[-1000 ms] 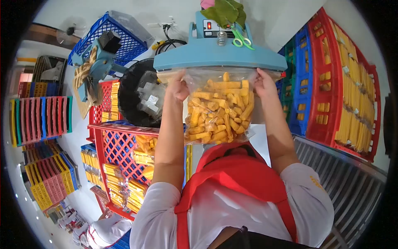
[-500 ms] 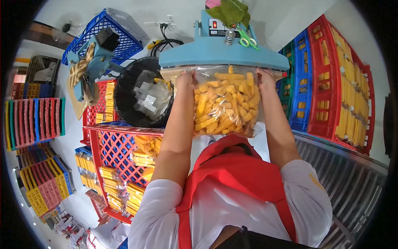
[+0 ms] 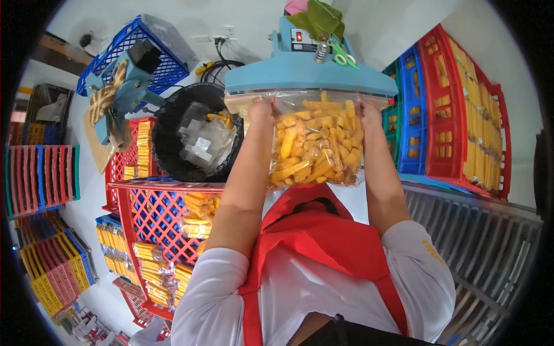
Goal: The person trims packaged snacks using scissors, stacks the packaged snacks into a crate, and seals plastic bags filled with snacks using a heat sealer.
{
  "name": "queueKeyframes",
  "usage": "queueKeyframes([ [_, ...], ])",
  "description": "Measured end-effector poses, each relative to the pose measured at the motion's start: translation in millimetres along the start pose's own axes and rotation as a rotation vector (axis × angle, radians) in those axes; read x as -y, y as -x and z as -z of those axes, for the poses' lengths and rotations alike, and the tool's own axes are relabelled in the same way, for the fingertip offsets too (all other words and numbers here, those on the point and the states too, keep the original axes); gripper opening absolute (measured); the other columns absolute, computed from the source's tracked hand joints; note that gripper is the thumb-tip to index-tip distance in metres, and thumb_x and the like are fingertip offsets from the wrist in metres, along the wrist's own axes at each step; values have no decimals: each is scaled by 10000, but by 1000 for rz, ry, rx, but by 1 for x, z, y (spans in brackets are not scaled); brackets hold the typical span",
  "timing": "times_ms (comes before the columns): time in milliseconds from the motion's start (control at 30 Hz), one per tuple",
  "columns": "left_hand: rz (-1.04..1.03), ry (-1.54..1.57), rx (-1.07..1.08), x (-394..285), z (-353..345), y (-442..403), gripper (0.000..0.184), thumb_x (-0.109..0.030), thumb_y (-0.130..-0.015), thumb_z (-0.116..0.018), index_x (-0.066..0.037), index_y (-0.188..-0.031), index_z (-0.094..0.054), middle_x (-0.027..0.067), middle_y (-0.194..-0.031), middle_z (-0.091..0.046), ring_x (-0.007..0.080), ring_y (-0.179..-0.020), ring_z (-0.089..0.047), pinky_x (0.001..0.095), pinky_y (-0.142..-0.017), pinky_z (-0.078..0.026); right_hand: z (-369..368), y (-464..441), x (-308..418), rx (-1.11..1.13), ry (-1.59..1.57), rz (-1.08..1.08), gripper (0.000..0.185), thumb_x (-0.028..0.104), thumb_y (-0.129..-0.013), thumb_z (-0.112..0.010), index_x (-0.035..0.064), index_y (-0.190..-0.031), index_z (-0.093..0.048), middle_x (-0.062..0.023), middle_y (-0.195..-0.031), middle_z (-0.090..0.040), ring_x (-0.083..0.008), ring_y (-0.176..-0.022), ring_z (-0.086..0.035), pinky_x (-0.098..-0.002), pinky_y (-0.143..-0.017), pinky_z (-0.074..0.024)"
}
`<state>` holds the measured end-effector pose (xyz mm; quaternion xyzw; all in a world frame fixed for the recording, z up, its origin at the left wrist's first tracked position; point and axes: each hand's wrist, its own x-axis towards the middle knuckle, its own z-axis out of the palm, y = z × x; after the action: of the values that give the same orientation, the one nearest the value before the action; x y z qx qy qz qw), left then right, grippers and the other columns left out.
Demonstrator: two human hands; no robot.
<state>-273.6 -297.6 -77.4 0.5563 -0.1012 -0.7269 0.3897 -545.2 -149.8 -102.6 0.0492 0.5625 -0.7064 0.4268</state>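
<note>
Bag of yellow sticks (image 3: 316, 141) is being held, centre of frame | upper corners are being pinched by left hand (image 3: 262, 111) and right hand (image 3: 370, 111) | top edge is being presented at blue machine (image 3: 311, 72) | creases are best being avoided by even tension

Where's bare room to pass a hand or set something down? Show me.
Bare: the white patch between the bag, the red apron and the right forearm, perhaps enough for a hand; also the pale strip between the far-left crates and the red crate. Crowded: the black bin holding plastic, and the stacked crates at right.
</note>
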Motion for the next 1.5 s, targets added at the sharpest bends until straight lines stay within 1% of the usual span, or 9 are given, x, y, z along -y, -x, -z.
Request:
queueKeyframes([
  [100, -50, -47, 50, 3, 2, -5, 148, 42, -753, -511, -50, -866, -486, 43, -770, -535, 164, -652, -548, 252, -543, -481, -14, 14, 1, -214, -5, 70, 335, -91, -703, -565, 23, -956, -378, -112, -751, -529, -205, -624, -558, -285, -487, -468],
  [533, -47, 66, -9, -2, 6, 21, 139, 43, -775, -492, -30, -888, -454, 76, -815, -542, 173, -680, -555, 239, -579, -486, 9, 9, -3, -24, -81, -63, 236, -52, -737, -540, 42, -912, -412, -100, -767, -533, -184, -621, -551, -287, -475, -466],
  [600, 76, -37, 350, -2, 26, 4, 94, 10, -794, -487, -44, -865, -457, 62, -801, -545, 154, -687, -551, 236, -593, -487, 9, 28, 12, 107, 33, -70, 206, 8, -748, -552, 32, -918, -438, -92, -759, -526, -160, -596, -536, -261, -459, -449],
  [733, 84, -49, 225, -31, 51, 31, 59, -112, -815, -498, -70, -783, -472, 36, -699, -528, 127, -610, -527, 224, -536, -455, -19, 86, 76, 167, 904, 90, 182, 174, -756, -586, 16, -817, -520, -21, -601, -483, -98, -521, -494, -211, -423, -389],
  [933, -362, 88, 314, -83, 215, 84, 99, -149, -801, -491, -74, -743, -465, 8, -638, -466, 121, -579, -472, 240, -556, -423, -112, 96, 103, 575, 991, 299, 156, 206, -774, -572, 61, -819, -537, 17, -633, -494, -56, -539, -452, -179, -492, -357],
  [967, -428, 138, -112, -91, 220, 120, 85, -147, -800, -479, -64, -785, -474, 29, -709, -517, 129, -630, -502, 226, -554, -409, -134, 98, 98, 647, 1002, 342, 155, 206, -776, -570, 65, -830, -536, 20, -665, -504, -52, -556, -446, -176, -511, -351],
  [1167, -767, 589, -758, -39, 420, 243, 275, -240, -817, -496, -30, -994, -480, 63, -946, -513, 182, -850, -471, 299, -701, -412, -238, 106, 47, 1119, 1375, 469, 282, 201, -785, -556, 11, -986, -499, -46, -883, -524, -104, -813, -481, -229, -730, -385],
  [1267, -763, 823, -904, 20, 474, 297, 219, -244, -827, -485, -75, -965, -501, 24, -901, -539, 153, -806, -502, 283, -701, -431, -271, 96, 22, 1170, 1518, 839, 441, 261, -754, -577, -10, -1087, -474, -145, -1036, -523, -211, -965, -483, -301, -823, -371],
  [1500, -610, 1032, -1003, 136, 495, 320, 254, -252, -842, -458, -69, -1016, -481, 14, -917, -530, 125, -761, -488, 265, -709, -404, -313, 64, -26, 1203, 1828, 772, 566, 364, -753, -546, 5, -1172, -425, -198, -1166, -453, -284, -1109, -410, -324, -906, -319],
])
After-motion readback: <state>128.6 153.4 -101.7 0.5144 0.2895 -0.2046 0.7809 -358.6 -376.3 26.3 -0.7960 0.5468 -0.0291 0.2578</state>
